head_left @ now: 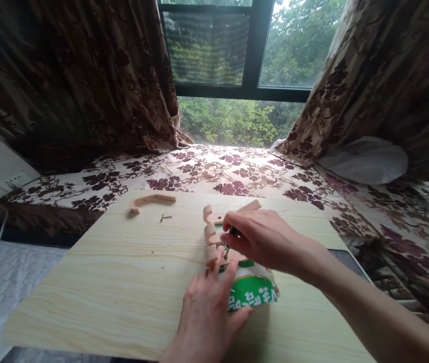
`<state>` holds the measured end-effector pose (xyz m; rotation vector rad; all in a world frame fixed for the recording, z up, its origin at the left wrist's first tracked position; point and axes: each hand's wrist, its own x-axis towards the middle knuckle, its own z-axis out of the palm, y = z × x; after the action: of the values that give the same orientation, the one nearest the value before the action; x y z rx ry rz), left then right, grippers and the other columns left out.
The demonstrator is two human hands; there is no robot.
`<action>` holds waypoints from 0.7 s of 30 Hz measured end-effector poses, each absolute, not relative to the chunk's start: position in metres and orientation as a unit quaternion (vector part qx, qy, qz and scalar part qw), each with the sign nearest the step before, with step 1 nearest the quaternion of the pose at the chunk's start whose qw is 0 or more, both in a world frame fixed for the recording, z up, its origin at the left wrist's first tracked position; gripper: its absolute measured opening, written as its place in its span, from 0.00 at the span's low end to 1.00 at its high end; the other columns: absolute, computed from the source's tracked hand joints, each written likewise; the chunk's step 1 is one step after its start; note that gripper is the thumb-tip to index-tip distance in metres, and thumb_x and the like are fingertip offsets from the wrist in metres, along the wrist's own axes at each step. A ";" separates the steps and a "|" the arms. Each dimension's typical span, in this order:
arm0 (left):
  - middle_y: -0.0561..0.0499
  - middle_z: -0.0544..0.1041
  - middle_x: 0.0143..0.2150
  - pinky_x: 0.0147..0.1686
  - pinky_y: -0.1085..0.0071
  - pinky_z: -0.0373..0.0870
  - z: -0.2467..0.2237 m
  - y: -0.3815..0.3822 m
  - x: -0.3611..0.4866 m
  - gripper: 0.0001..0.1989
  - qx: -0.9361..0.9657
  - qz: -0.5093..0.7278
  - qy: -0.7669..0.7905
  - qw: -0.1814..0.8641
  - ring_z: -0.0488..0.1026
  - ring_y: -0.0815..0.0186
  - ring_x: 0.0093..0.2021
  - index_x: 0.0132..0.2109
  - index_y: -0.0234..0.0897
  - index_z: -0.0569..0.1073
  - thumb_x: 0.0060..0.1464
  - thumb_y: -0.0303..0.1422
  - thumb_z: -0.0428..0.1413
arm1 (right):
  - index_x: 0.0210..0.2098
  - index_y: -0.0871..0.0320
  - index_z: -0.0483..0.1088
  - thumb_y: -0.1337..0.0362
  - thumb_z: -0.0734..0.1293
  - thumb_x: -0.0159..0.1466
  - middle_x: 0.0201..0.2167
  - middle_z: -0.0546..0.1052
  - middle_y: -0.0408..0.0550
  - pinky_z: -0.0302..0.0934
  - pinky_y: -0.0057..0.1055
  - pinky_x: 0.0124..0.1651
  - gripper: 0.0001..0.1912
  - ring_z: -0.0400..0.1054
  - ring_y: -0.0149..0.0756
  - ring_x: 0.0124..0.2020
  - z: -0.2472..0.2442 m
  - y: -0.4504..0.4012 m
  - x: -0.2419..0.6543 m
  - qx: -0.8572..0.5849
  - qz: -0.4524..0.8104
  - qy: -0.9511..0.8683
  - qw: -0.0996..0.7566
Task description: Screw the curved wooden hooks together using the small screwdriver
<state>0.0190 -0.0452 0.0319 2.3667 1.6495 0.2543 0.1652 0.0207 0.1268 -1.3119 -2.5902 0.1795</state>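
Observation:
My right hand (pixel 265 236) is closed around the dark handle of a small screwdriver (pixel 234 231), its shaft slanting down to the nearest wooden hook (pixel 211 254). My left hand (pixel 206 305) has its fingers stretched and spread, the fingertips pressing on that same hook on both sides of the tip. A middle wooden hook (pixel 210 234) and a far wooden hook (pixel 208 215) lie beside it in a row, partly covered by my right hand. Underneath is a green and white printed packet (pixel 252 291). Whether a screw sits at the tip is hard to make out.
A separate curved wooden hook (pixel 157 197) lies at the table's far left, with a few small screws (pixel 166 217) near it. Dark specks dot the pale wooden table (pixel 116 282). At the right edge rests a dark phone-like device (pixel 346 262). Behind are a floral-covered ledge (pixel 206 169) and curtains.

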 end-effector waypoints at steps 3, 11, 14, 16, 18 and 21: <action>0.41 0.61 0.63 0.47 0.59 0.68 0.032 -0.045 0.020 0.36 0.812 0.076 0.567 0.114 0.66 0.54 0.56 0.62 0.46 0.56 0.46 0.35 0.59 | 0.32 0.58 0.66 0.64 0.60 0.65 0.28 0.71 0.43 0.45 0.27 0.27 0.07 0.56 0.27 0.25 0.134 0.017 0.166 -0.386 0.099 -0.910 0.115; 0.44 0.51 0.68 0.50 0.59 0.66 0.033 -0.044 0.019 0.40 0.806 0.089 0.570 0.133 0.62 0.55 0.60 0.63 0.49 0.54 0.45 0.34 0.60 | 0.33 0.59 0.63 0.60 0.56 0.67 0.22 0.68 0.42 0.39 0.30 0.24 0.11 0.48 0.28 0.20 0.120 0.024 0.161 -0.477 0.047 -0.870 0.116; 0.43 0.54 0.67 0.49 0.59 0.67 0.031 -0.045 0.018 0.38 0.809 0.093 0.565 0.129 0.63 0.54 0.59 0.63 0.48 0.54 0.45 0.35 0.60 | 0.32 0.59 0.65 0.60 0.59 0.65 0.22 0.69 0.42 0.40 0.30 0.25 0.10 0.50 0.27 0.21 0.126 0.022 0.162 -0.470 0.044 -0.875 0.105; 0.42 0.59 0.64 0.48 0.59 0.68 0.030 -0.045 0.017 0.37 0.813 0.090 0.562 0.121 0.65 0.53 0.58 0.62 0.47 0.55 0.46 0.36 0.60 | 0.32 0.58 0.66 0.63 0.60 0.64 0.26 0.71 0.43 0.42 0.29 0.26 0.08 0.54 0.27 0.23 0.133 0.019 0.165 -0.419 0.068 -0.899 0.102; 0.42 0.64 0.60 0.47 0.59 0.68 0.030 -0.045 0.017 0.37 0.815 0.089 0.560 0.117 0.65 0.53 0.56 0.62 0.46 0.55 0.46 0.37 0.59 | 0.32 0.58 0.67 0.65 0.60 0.64 0.28 0.72 0.43 0.44 0.28 0.27 0.06 0.56 0.27 0.25 0.138 0.017 0.166 -0.376 0.089 -0.917 0.099; 0.42 0.63 0.61 0.47 0.60 0.68 0.030 -0.045 0.017 0.38 0.817 0.095 0.557 0.117 0.64 0.54 0.58 0.63 0.47 0.54 0.46 0.36 0.59 | 0.29 0.59 0.65 0.65 0.59 0.65 0.26 0.70 0.43 0.44 0.28 0.27 0.09 0.55 0.27 0.25 0.136 0.019 0.166 -0.376 0.083 -0.918 0.092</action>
<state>0.0173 -0.0445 0.0297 2.3905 1.6299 0.2793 0.1661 0.0186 0.1360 -1.1152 -2.7273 0.2456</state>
